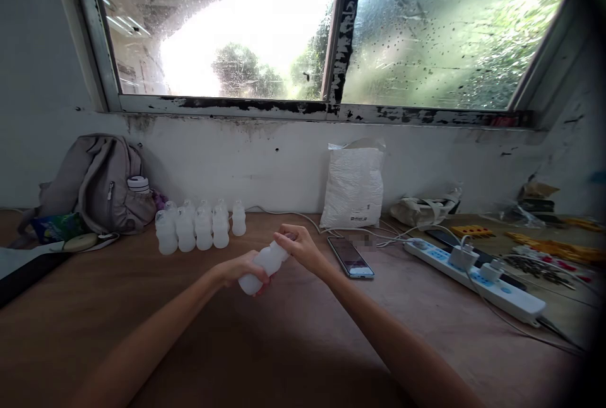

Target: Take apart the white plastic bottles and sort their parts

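A translucent white bottle point(267, 262) is tilted over the middle of the brown table point(284, 332), its top pointing up and to the right. My left hand point(245, 269) is wrapped round its body. The fingers of my right hand point(297, 245) are closed on the bottle's top end, which they mostly hide. Several similar white bottles point(204, 231) stand upright in close rows at the back left, with one bottle point(238, 218) at the right end of the group.
A grey backpack point(106, 187) leans on the wall at the left. Behind my right hand stands a white plastic bag point(354, 187). A phone point(350, 257) lies right of it, then a white power strip point(478, 278) with plugs and cables. Yellow pieces point(553, 246) lie far right.
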The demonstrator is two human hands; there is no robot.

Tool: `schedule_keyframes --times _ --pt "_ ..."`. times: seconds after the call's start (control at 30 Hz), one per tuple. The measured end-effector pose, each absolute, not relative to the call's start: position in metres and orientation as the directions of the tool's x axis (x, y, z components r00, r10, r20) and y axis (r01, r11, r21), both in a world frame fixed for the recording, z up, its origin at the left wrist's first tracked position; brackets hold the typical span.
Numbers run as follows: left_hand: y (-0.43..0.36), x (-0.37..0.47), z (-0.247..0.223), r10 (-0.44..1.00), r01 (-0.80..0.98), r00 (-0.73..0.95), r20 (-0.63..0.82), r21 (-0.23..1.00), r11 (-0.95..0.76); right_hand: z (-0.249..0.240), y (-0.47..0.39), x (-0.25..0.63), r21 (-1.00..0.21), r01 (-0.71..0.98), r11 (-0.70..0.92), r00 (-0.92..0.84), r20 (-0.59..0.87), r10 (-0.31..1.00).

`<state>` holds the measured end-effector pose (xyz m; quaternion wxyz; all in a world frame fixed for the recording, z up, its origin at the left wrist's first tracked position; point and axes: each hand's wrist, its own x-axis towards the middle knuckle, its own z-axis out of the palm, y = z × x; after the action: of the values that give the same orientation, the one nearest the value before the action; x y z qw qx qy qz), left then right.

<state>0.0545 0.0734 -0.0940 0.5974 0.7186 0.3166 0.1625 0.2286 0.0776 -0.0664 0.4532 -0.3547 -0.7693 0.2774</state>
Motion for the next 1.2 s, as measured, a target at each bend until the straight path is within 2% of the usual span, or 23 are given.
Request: schedule_keyframes --times 0.1,0.17,0.27,0.37,0.5,0.63,0.77,0.87,0.97,1.2 --pt "0.076 0.049 -0.102 0.569 0.272 0.793 -0.217 0.962 -0.012 -0.065 0.078 0.23 -0.733 0.26 0.629 -0.422 0.5 0.756" --pt "0.079 0.047 -0.106 0.582 0.327 0.777 -0.24 0.944 -0.047 -0.063 0.08 0.233 -0.733 0.232 0.64 -0.48 0.486 0.731" --pt "0.085 0.044 -0.107 0.655 0.407 0.723 -0.219 0.901 -0.148 -0.062 0.086 0.242 -0.816 0.18 0.549 -0.588 0.358 0.725" --pt "0.091 0.043 -0.107 0.777 0.518 0.619 -0.117 0.804 -0.292 -0.067 0.096 0.251 -0.914 0.204 0.35 -0.607 0.163 0.778" --pt "0.093 0.046 -0.113 0.895 0.714 0.427 0.131 0.559 -0.423 -0.083 0.107 0.249 -0.914 0.373 0.16 -0.484 -0.045 0.874" --pt "0.089 0.052 -0.127 0.895 0.848 0.326 0.304 0.325 -0.419 -0.095 0.109 0.238 -0.893 0.415 0.176 -0.425 -0.02 0.905" --pt "0.089 0.051 -0.141 0.876 0.897 0.32 0.36 0.183 -0.403 -0.098 0.105 0.234 -0.902 0.376 0.212 -0.444 0.026 0.896" --pt "0.092 0.048 -0.147 0.871 0.913 0.322 0.373 0.122 -0.389 -0.103 0.105 0.232 -0.917 0.331 0.222 -0.456 0.051 0.888" --pt "0.094 0.045 -0.15 0.864 0.918 0.334 0.377 0.08 -0.389 -0.111 0.106 0.229 -0.935 0.312 0.165 -0.428 0.016 0.903" --pt "0.093 0.046 -0.152 0.856 0.92 0.341 0.389 0.05 -0.389 -0.114 0.106 0.229 -0.959 0.234 0.162 -0.424 0.05 0.904"
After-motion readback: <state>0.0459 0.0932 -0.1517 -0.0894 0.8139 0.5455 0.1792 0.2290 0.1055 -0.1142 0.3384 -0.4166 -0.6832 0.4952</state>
